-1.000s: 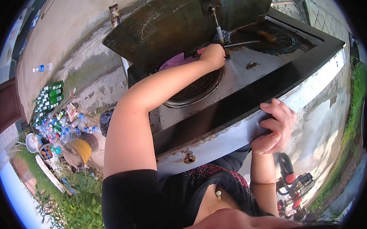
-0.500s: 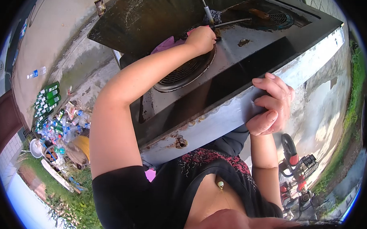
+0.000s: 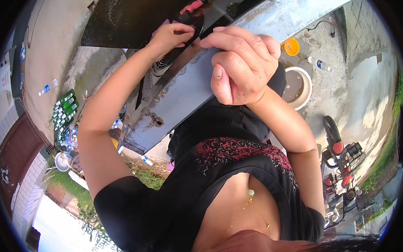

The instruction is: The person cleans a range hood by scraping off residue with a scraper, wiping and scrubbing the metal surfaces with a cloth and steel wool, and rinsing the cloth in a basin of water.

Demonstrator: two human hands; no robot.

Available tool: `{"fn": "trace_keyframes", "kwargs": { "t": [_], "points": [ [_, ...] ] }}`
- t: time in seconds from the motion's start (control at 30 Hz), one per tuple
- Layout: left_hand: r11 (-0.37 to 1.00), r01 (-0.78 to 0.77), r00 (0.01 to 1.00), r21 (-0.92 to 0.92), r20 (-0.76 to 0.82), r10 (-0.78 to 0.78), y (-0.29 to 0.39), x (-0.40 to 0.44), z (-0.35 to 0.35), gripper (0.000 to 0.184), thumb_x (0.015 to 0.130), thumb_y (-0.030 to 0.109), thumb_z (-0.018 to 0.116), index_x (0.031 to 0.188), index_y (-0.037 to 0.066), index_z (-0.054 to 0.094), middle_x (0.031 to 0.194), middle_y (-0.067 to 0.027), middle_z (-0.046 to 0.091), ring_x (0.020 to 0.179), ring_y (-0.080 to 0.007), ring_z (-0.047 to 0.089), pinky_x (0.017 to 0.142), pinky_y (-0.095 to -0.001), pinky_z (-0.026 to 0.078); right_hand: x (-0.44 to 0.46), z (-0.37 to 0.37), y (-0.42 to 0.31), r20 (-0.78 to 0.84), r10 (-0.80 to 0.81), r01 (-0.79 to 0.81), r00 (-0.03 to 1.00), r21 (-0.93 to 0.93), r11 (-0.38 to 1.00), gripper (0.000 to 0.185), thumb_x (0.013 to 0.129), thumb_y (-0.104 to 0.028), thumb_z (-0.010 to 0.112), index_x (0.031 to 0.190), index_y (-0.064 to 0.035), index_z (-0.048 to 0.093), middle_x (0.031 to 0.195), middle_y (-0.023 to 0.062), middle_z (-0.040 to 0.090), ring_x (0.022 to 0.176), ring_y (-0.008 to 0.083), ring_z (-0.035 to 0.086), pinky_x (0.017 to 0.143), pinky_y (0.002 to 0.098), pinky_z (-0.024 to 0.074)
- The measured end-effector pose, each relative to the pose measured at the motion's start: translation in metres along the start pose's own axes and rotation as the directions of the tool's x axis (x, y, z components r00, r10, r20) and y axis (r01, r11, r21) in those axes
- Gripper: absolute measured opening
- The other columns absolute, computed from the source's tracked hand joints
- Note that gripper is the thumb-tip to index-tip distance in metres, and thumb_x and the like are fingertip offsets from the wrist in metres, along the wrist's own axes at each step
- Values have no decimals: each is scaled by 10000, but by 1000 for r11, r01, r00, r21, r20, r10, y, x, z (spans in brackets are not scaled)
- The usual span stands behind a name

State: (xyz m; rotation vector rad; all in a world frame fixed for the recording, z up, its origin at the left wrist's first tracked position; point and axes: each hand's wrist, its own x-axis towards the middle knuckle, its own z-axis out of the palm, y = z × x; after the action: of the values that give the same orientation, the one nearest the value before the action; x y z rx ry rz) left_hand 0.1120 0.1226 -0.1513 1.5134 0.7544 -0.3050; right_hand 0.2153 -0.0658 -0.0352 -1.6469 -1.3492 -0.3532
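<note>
My left hand (image 3: 171, 36) reaches to the stove's burner, its thumb and fingers closed together beside a dark round burner part (image 3: 161, 66). What they pinch is too small to make out. A bit of purple cloth (image 3: 164, 24) shows behind that hand. Just beyond it lies a pinkish-red handle (image 3: 191, 7). My right hand (image 3: 246, 61) is curled, with the thumb folded in front of the fingers. It hangs over the worn metal front panel (image 3: 176, 92) of the stove, and nothing shows in it. The dark lid panel (image 3: 121, 21) rises at the back.
On the concrete below stand a yellow container (image 3: 291, 46) and a white bucket (image 3: 306, 85), with a plastic bottle (image 3: 322, 65) near them. A parked motorbike (image 3: 344, 168) stands at the right. Green bottles (image 3: 65, 109) are piled at the left by the wall.
The view has shifted towards the stove's front. My left hand has come away from the red handle. My right hand appears higher and further left over the panel.
</note>
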Motion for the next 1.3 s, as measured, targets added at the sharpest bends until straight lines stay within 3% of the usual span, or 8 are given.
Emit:
{"fn": "trace_keyframes", "kwargs": {
  "t": [0.33, 0.53, 0.8, 0.9, 1.0, 1.07, 1.2, 1.3],
  "points": [
    [957, -59, 998, 284, 23, 54, 2, -14, -1, 74, 788, 42, 646, 849, 1, 643, 778, -63, 654, 725, -119, 610, 656, -240, 485, -10, 4, -3, -95, -64, 56, 993, -89, 994, 75, 694, -118, 561, 645, -121, 505, 832, -41, 635, 773, 132, 608, 658, 272, 323],
    [993, -65, 980, 97, 192, 45, -32, -45, -24, 87, 835, -6, 558, 917, -4, 589, 829, -28, 613, 772, -93, 575, 707, -219, 466, -8, -5, -27, 46, -4, 10, 999, -129, 992, 82, 682, -82, 584, 661, -105, 508, 829, -19, 617, 788, 164, 598, 646, 283, 346],
    [981, -110, 992, -161, 37, 117, -80, -18, -19, 75, 857, 51, 590, 928, 28, 585, 820, 2, 597, 753, -72, 551, 704, -214, 453, -6, -1, -19, 38, -38, 41, 999, -83, 996, 7, 665, -92, 516, 668, -87, 519, 815, 33, 632, 776, 202, 606, 637, 293, 354],
    [994, -112, 972, 0, -208, 110, -74, 5, -33, 78, 854, 56, 592, 920, 15, 591, 807, -10, 606, 755, -81, 556, 707, -218, 454, 7, 1, -11, 28, -40, 43, 999, -91, 995, 67, 726, -100, 491, 666, -79, 513, 795, 43, 636, 778, 219, 617, 657, 293, 368],
    [963, -159, 934, -216, -349, 76, -60, 27, -41, 114, 855, 84, 601, 945, 15, 594, 847, -29, 620, 768, -87, 563, 685, -220, 455, 15, 3, -5, 28, -37, 39, 999, -82, 996, 125, 771, -118, 464, 664, -69, 506, 782, 57, 643, 775, 234, 624, 661, 294, 379],
    [960, -154, 976, -232, -190, 111, -53, 28, -32, 127, 858, 111, 611, 951, 25, 596, 860, -27, 621, 778, -91, 567, 682, -227, 460, 14, 3, -7, 43, -34, 38, 998, -96, 995, 145, 780, -135, 455, 660, -67, 498, 781, 64, 645, 781, 241, 626, 656, 296, 378],
    [868, -471, 863, 156, -121, 490, -72, 28, -15, 165, 791, 87, 677, 935, 35, 614, 872, -37, 584, 780, -113, 574, 673, -246, 468, 12, 4, -6, 65, -17, 22, 998, -77, 997, 162, 789, -146, 440, 652, -72, 485, 776, 72, 645, 791, 248, 626, 647, 298, 375],
    [836, -453, 849, 310, -138, 511, -67, 42, -15, 153, 767, 72, 687, 896, 22, 622, 871, -66, 566, 761, -127, 580, 683, -256, 472, 12, 3, -7, 80, 9, -1, 997, -91, 996, 180, 804, -150, 421, 649, -77, 475, 780, 76, 647, 804, 254, 625, 645, 305, 377]
  ]
}}
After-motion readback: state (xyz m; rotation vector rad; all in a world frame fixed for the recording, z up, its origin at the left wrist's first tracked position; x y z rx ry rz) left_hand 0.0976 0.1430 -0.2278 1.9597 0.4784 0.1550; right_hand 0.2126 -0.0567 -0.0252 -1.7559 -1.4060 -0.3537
